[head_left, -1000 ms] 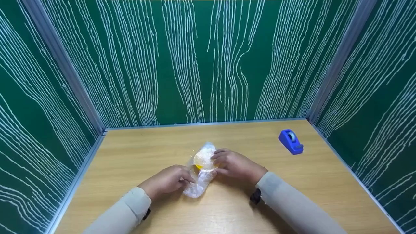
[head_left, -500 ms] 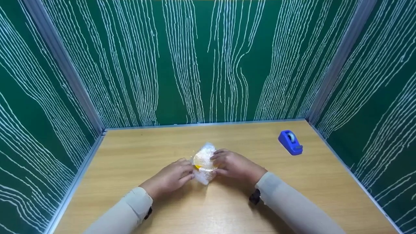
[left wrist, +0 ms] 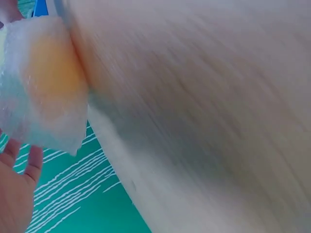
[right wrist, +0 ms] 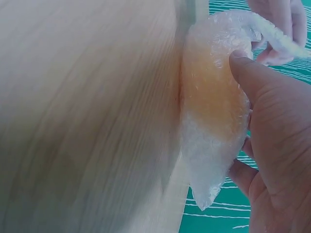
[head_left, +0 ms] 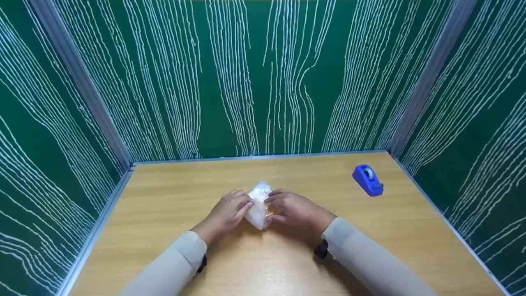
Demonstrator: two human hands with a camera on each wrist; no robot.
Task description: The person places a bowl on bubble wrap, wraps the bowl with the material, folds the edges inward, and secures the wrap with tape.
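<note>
A sheet of clear bubble wrap point(head_left: 257, 214) lies around a yellow-orange object point(right wrist: 211, 92) at mid table. Through the film only its colour and rounded outline show; its kind is hidden. My right hand point(head_left: 298, 210) holds the bundle from the right, thumb pressed on the wrap and fingers around the far side. On the left, my left hand point(head_left: 229, 211) pinches a loose flap of the wrap and lays it over the top. The right wrist view shows that flap stretched between the bundle and the left fingers.
A blue tape dispenser point(head_left: 368, 180) with a roll in it stands at the back right of the wooden table point(head_left: 172, 185). Green panels point(head_left: 230, 82) with white wavy lines enclose the table on the back and both sides.
My left hand has gone from the wrap's near left end up onto the bundle, folding the flap over and covering the yellow that showed. My right hand stays in place.
</note>
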